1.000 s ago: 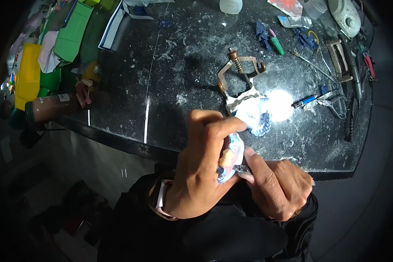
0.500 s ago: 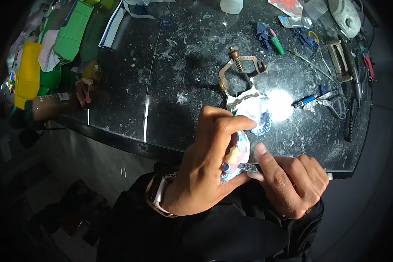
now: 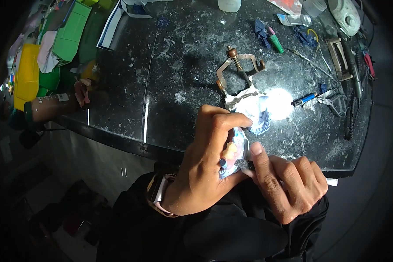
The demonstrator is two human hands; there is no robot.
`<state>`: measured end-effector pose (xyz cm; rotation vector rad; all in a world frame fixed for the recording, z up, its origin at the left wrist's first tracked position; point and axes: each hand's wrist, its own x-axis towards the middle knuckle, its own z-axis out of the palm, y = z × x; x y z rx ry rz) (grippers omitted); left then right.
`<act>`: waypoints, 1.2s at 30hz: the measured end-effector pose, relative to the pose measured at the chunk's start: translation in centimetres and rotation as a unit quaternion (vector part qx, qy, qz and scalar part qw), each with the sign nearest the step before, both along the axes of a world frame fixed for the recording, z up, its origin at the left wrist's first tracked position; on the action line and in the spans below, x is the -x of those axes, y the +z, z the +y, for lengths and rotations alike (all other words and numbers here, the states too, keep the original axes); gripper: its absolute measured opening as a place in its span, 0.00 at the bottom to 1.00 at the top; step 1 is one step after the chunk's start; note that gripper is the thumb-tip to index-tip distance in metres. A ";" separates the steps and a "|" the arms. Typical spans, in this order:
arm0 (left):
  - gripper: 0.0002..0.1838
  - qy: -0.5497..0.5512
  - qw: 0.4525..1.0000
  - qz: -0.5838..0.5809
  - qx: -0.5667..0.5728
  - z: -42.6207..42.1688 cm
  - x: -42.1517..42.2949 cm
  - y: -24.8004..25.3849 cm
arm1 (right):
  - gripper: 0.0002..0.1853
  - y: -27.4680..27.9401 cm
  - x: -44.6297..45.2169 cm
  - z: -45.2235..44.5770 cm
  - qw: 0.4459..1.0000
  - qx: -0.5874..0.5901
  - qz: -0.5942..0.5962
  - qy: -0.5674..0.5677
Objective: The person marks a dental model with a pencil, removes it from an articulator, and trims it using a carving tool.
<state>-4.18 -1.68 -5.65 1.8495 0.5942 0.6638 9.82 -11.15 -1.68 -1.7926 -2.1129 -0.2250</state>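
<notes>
My left hand (image 3: 205, 161) is closed around a dental cast (image 3: 236, 142) with blue, pink and white areas and a yellowish patch near its front. Much of the cast is hidden by the fingers. My right hand (image 3: 288, 183) grips a small knife (image 3: 244, 164), its flat grey blade touching or very near the cast. The handle is mostly covered by the fingers; a white end shows past them. Just beyond my left hand, a brass-coloured articulator (image 3: 232, 54) lies on the bench with white plaster (image 3: 244, 99) and a blue toothed cast (image 3: 262, 122).
The dark bench (image 3: 118, 96) is dusted with white scraps. Toward the right lie a blue pen-like tool (image 3: 305, 99), a green marker (image 3: 276, 43), a metal frame (image 3: 339, 59) and a black corded handpiece (image 3: 356, 74). Green (image 3: 72, 37) and yellow (image 3: 27, 72) bins and a brown bottle (image 3: 52, 105) stand left.
The knife blade has shifted slightly up and left along the cast, and my right hand's fingers have spread a little on the handle. The cast has tilted slightly in my left hand.
</notes>
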 end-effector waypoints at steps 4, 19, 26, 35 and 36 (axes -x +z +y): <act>0.38 0.018 0.999 0.013 -0.026 0.1 0.0 0.1 | 0.20 -1.3 0.4 0.0 0.997 -0.011 0.077 -0.013; 0.36 0.007 0.999 0.003 -0.033 0.4 -0.2 0.2 | 0.18 -1.6 0.0 -0.1 0.982 0.044 0.179 -0.040; 0.38 -0.020 1.000 -0.010 0.002 0.3 -0.1 -0.1 | 0.18 0.8 -0.6 0.2 0.998 0.046 0.024 -0.022; 0.37 -0.013 1.000 -0.003 0.007 0.0 0.1 -0.3 | 0.19 0.2 -0.4 0.2 0.999 0.016 0.039 0.012; 0.37 -0.004 1.000 -0.002 0.009 -0.1 0.0 -0.3 | 0.19 0.0 -0.2 0.3 0.998 0.019 0.052 0.012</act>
